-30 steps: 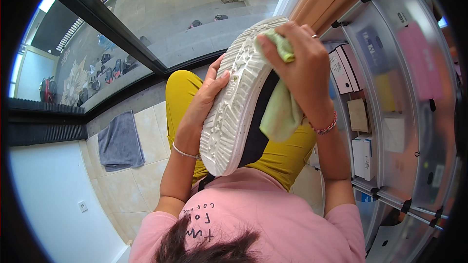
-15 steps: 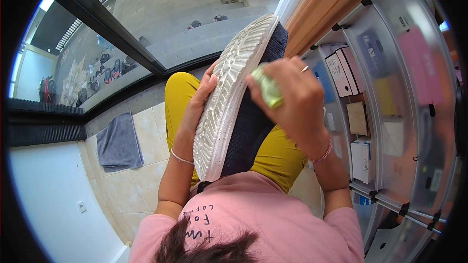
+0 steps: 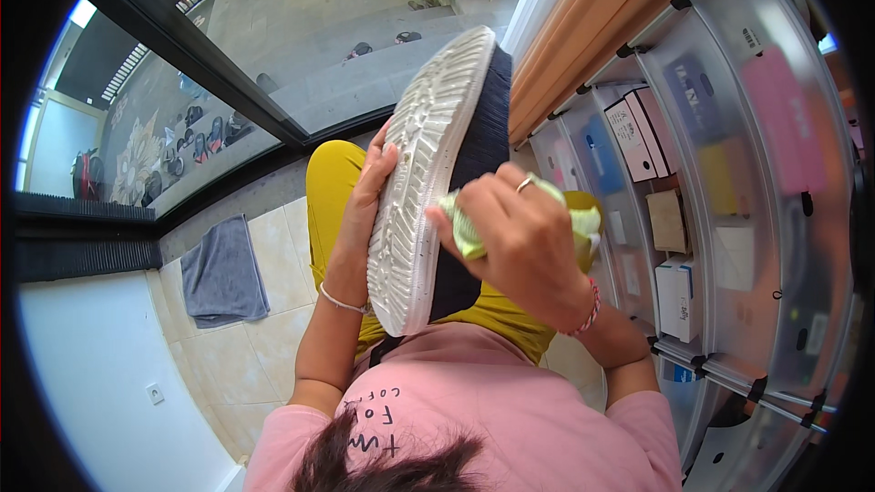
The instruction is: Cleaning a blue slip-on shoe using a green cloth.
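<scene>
A navy knit shoe (image 3: 474, 146) with a white, grooved sole is held up in front of my lap, toe end pointing away and the sole turned to the left. My left hand (image 3: 372, 178) grips it from the left, thumb on the sole and the other fingers hidden behind it. In my right hand (image 3: 524, 237) is a bunched pale green cloth (image 3: 467, 228), its loose end sticking out on the right. The cloth lies against the shoe's side where the white sole edge meets the navy upper.
A grey towel (image 3: 223, 269) lies on the tiled floor to the left. At the right stand translucent storage boxes (image 3: 720, 155), with shoe boxes (image 3: 638, 132) inside. Ahead is a glass door with a dark frame (image 3: 210, 64); several pairs of footwear (image 3: 205, 141) sit outside. An orange curtain (image 3: 597, 14) hangs beside it.
My right hand with the cloth has moved down and left, toward the near part of the shoe. The shoe has tilted slightly, its far end shifting left.
</scene>
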A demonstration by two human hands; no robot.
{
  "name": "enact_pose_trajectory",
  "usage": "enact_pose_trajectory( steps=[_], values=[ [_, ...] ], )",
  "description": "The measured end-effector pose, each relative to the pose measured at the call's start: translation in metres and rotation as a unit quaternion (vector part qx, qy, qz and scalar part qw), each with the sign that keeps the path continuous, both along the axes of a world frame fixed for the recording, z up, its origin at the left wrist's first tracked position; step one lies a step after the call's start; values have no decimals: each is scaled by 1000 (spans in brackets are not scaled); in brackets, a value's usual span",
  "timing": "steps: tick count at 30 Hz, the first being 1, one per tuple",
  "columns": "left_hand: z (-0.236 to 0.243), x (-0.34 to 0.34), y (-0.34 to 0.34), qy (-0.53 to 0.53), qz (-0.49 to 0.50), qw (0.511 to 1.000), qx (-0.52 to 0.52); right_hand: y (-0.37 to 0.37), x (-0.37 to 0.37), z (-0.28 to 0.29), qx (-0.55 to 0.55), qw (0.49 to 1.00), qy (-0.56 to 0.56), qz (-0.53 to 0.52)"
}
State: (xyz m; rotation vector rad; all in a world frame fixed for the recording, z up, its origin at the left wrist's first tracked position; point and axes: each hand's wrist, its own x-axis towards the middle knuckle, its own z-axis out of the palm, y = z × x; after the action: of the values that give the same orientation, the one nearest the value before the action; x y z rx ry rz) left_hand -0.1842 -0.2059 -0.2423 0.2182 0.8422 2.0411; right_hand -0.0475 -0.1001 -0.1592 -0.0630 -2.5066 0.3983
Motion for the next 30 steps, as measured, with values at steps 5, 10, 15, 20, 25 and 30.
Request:
enact_pose_trajectory(
  steps=[5, 10, 15, 20, 25, 30],
  values=[
    [3, -6, -5, -30, 54, 998, 15, -22, 17, 2, -62, 995, -21, 72],
    [10, -12, -4, -11, 75, 997, 18, -19, 25, 9, -107, 983, -26, 148],
    [25, 2, -5, 107, 61, 991, -44, 14, 5, 22, 0, 995, 93, -45],
    [22, 5, 0, 106, 108, 987, -43, 0, 4, -3, -31, 998, 19, -43],
    [13, -7, -8, 65, 140, 988, -23, -22, 25, -13, -88, 996, -22, -21],
    [15, -16, -12, 52, 146, 987, 40, -19, 37, -6, -132, 989, -47, 52]
  ],
)
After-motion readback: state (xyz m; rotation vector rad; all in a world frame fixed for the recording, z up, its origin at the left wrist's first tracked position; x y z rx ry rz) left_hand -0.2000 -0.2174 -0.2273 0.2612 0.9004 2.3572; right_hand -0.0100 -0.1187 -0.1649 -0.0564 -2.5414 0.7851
